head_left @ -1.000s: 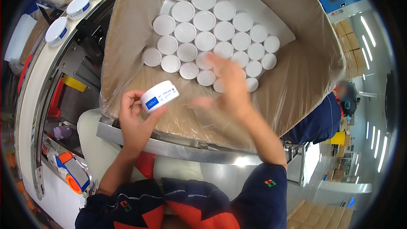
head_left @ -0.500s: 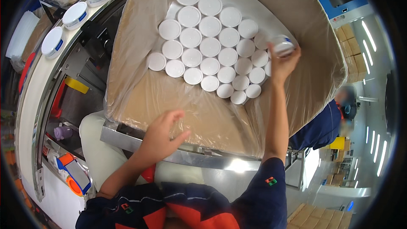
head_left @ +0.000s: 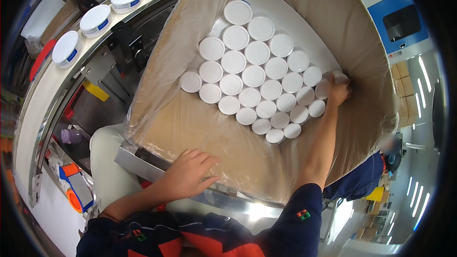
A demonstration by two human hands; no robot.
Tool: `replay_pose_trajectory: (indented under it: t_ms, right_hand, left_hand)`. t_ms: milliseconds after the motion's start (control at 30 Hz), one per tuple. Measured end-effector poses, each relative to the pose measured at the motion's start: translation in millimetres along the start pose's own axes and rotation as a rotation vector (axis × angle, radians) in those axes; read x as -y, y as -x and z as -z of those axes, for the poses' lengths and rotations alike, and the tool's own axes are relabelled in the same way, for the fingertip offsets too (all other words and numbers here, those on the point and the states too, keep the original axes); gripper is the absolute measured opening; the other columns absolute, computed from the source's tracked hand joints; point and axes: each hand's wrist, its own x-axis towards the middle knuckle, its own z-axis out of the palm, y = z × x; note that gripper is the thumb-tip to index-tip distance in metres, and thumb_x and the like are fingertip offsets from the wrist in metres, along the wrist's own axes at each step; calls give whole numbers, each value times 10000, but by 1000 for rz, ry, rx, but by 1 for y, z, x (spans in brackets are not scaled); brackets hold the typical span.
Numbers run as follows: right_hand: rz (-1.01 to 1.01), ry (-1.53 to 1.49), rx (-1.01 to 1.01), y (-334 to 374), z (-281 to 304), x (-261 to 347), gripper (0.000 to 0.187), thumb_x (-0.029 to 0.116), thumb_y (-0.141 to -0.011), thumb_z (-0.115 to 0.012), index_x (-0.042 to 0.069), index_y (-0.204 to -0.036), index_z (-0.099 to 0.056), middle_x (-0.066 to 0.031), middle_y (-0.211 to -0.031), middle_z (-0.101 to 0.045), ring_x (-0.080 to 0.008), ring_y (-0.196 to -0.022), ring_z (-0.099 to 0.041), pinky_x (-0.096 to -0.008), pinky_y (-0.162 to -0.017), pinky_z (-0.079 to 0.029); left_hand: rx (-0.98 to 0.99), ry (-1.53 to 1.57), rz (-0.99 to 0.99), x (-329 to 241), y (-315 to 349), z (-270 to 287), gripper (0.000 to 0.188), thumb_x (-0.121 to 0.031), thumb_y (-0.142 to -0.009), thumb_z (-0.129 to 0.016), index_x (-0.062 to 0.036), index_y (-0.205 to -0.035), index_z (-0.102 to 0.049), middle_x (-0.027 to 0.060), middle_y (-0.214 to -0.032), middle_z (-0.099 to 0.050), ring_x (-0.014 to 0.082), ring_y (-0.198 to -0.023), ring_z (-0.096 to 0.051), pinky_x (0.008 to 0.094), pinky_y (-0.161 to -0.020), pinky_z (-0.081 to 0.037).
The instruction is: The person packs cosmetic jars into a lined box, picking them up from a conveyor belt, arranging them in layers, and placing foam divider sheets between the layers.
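Observation:
My right hand (head_left: 338, 91) is deep in a large plastic-lined carton (head_left: 369, 62), by its right wall. Its fingers close round a white lidded tub (head_left: 341, 78), partly hidden by them, at the end of a row. Several more round white tubs (head_left: 253, 75) stand upright, lids up, in close staggered rows on a pale sheet (head_left: 290, 21) in the carton. Over the carton's near edge lies my left hand (head_left: 190, 173), holding nothing, its fingers stretched out on the plastic liner (head_left: 181, 131).
Left of the carton, a curved conveyor (head_left: 40, 95) carries several white tubs (head_left: 95, 21) with blue labels. A metal rail (head_left: 138, 162) runs under the carton's near edge. An orange-and-blue tape dispenser (head_left: 76, 188) lies lower left. Another person in dark clothes (head_left: 354, 181) is beyond the carton's right side.
My right hand has lowered the tub from above the rows to the carton's right side. My left hand has come down onto the near edge. The whole view has shifted.

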Motion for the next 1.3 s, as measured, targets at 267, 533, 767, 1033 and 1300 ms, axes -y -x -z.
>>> replay_pose_trajectory:
  t_ms: [267, 533, 767, 1033, 1300]
  right_hand:
    - [148, 189, 377, -35, -8, 10, 911, 669, -776, -635, -7, -1362, -464, -280, -1375, -462, -488, -1220, -465, -551, -1001, -429]
    - [304, 254, -213, 28, 72, 68, 667, 513, -857, -647, -61, -1194, -610, -248, -1227, -607, -352, -1103, -616, -461, -834, -540]
    - [1170, -1200, -37, 215, 327, 296, 254, -15, -750, -754, 30, -997, -714, -91, -784, -680, -182, -664, -652, -264, -622, -507]
    - [1626, -828, 464, 311, 353, 470, 1089, 628, -521, -859, 159, -1411, -441, -338, -1439, -321, -529, -1306, -334, -558, -1037, -380]
    - [1663, -724, 602, 347, 356, 507, 862, 582, -565, -861, 36, -1199, -652, -235, -1208, -576, -366, -1201, -501, -430, -1001, -435]
  left_hand:
    - [-58, -25, -28, 4, 6, -2, 339, -248, -846, -689, -39, -1104, -622, 134, -1053, -633, 325, -1020, -570, 413, -916, -429]
    - [-432, 239, -120, 3, 13, -4, 241, -156, -846, -671, -51, -1057, -619, 135, -992, -641, 330, -941, -617, 405, -829, -496]
    - [-544, 189, -69, 18, 32, 15, 184, -116, -863, -626, -48, -1034, -617, 135, -992, -648, 334, -930, -634, 426, -804, -513]
    - [-583, 248, -125, 27, 32, 18, 149, -87, -880, -602, -36, -1019, -594, 121, -976, -640, 320, -974, -616, 425, -823, -503]
    - [-691, 343, -55, 49, 38, 41, 140, -101, -883, -601, -27, -1000, -588, 135, -951, -645, 324, -926, -632, 415, -810, -494]
